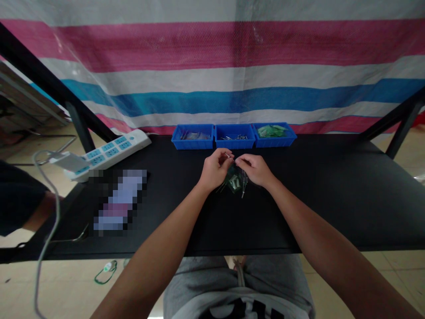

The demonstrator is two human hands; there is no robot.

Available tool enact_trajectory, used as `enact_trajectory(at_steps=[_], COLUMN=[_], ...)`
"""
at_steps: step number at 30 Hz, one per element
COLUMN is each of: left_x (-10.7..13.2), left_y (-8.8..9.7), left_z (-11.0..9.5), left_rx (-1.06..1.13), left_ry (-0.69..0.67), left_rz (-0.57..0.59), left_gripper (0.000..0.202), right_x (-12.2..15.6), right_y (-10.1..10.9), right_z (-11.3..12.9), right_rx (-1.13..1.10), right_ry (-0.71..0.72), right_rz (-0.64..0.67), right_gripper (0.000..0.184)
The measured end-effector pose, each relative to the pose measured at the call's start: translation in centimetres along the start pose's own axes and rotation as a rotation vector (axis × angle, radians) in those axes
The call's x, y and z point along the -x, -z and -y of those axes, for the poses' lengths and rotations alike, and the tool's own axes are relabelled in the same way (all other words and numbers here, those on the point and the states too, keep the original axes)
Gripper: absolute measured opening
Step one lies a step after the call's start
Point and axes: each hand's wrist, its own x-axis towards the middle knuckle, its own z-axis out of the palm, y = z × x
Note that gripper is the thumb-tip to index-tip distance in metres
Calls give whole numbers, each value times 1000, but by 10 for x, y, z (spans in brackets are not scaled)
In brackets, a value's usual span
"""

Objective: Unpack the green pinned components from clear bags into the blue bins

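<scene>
Over the middle of the black table, my left hand [216,167] and my right hand [255,168] work close together, both with fingers pinched. A small shiny metal piece [227,155], perhaps a screw, shows at the fingertips of my left hand. What my right hand pinches is too small to make out. Just below the hands are a green packet [234,182] with pale pieces in it and several thin metal pins or screws [244,186]. Part of this bunch is hidden by my fingers.
Three blue bins stand behind my hands: the left bin [193,145] with clear packets, the middle bin [235,144] with metal screws, the right bin [275,142] with green packets. At left are a power strip [109,155], a blurred-out phone-like object [122,199] and another person's arm [36,212].
</scene>
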Motion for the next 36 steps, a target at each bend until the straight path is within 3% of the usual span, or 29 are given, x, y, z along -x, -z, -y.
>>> enact_trajectory(at_steps=[5,9,16,23,33,36], left_x=[0,0,0,-1,-1,0], left_y=[0,1,1,4,4,4], left_z=[-1,-2,0,0,2,2], left_rx=[118,93,117,-126,-154,-137], left_ry=[55,53,39,58,-37,-45], left_rz=[-10,4,3,29,20,24], left_gripper=[13,12,22,43,22,23], right_x=[0,0,-2,-2,-3,-3], right_y=[0,2,3,3,3,4], right_z=[0,2,0,-2,2,4], right_rx=[-11,-33,-141,-204,-139,-94], right_ry=[-22,-24,-28,-30,-82,-58], right_rz=[11,28,-77,-127,-95,-100], right_gripper=[32,27,21,23,40,37])
